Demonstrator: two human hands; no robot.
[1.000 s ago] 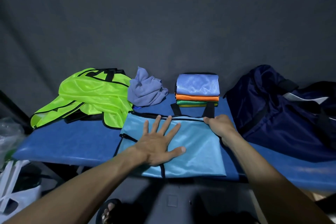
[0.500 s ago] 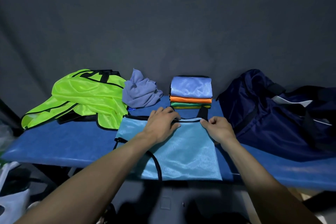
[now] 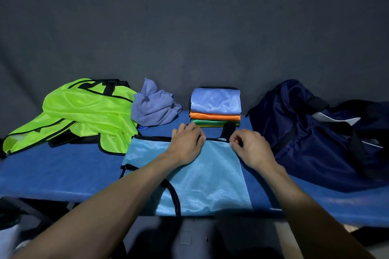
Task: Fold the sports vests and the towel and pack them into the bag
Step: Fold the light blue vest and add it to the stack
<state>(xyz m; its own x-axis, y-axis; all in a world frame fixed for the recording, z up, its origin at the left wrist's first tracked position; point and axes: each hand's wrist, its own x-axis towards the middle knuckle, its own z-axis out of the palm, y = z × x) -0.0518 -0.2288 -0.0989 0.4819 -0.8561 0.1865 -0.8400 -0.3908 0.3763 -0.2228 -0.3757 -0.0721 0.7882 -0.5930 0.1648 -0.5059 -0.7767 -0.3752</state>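
A light blue vest [image 3: 206, 178] with black trim lies flat on the blue table [image 3: 63, 170], its near end hanging over the front edge. My left hand [image 3: 186, 143] and my right hand [image 3: 249, 146] both pinch its far edge, fingers curled on the black-trimmed hem. Behind them stands a stack of folded vests [image 3: 215, 111]: blue on top, orange and green below. A crumpled purple-blue towel [image 3: 153, 105] lies to the stack's left. A neon green vest [image 3: 84, 111] is heaped at the far left. The navy bag [image 3: 305, 132] sits at the right.
A dark grey backdrop [image 3: 189, 27] rises right behind the table. Pale objects, blurred, lie on the floor at the lower left [image 3: 8, 237]. The bag's black straps and a white panel [image 3: 334, 120] show on its top.
My left hand slid from flat on the middle of the light blue vest up to its far edge and curled shut. The right hand stayed at that edge.
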